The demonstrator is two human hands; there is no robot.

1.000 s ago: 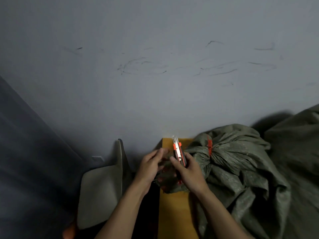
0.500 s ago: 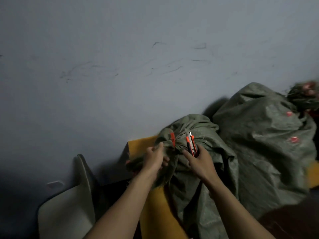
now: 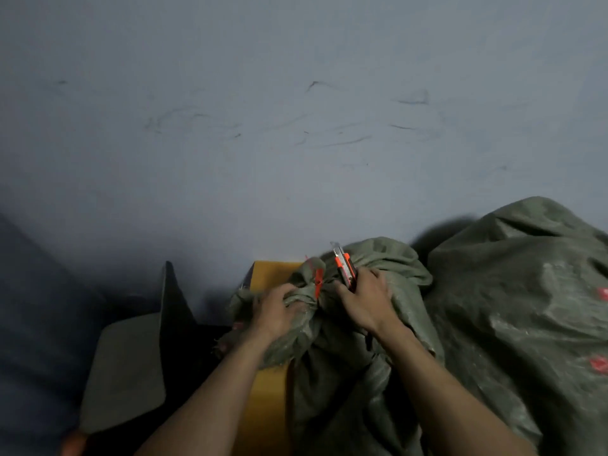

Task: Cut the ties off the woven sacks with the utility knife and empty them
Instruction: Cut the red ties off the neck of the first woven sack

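A grey-green woven sack [image 3: 355, 366] lies across a yellow surface [image 3: 271, 278] by the wall. An orange tie [image 3: 318, 284] cinches its bunched neck. My left hand [image 3: 278, 315] grips the gathered neck just left of the tie. My right hand [image 3: 367, 299] holds an orange utility knife [image 3: 345, 266] just right of the tie, blade tip pointing up and away. The blade is apart from the tie.
A second, larger grey-green sack [image 3: 526, 301] with red marks bulges at the right against the grey wall [image 3: 296, 126]. A grey chair [image 3: 128, 366] stands at the lower left beside the yellow surface.
The view swung, so the scene shifts between frames. My left hand went from near the knife to gripping the sack neck, and the knife came to the right of the tie.
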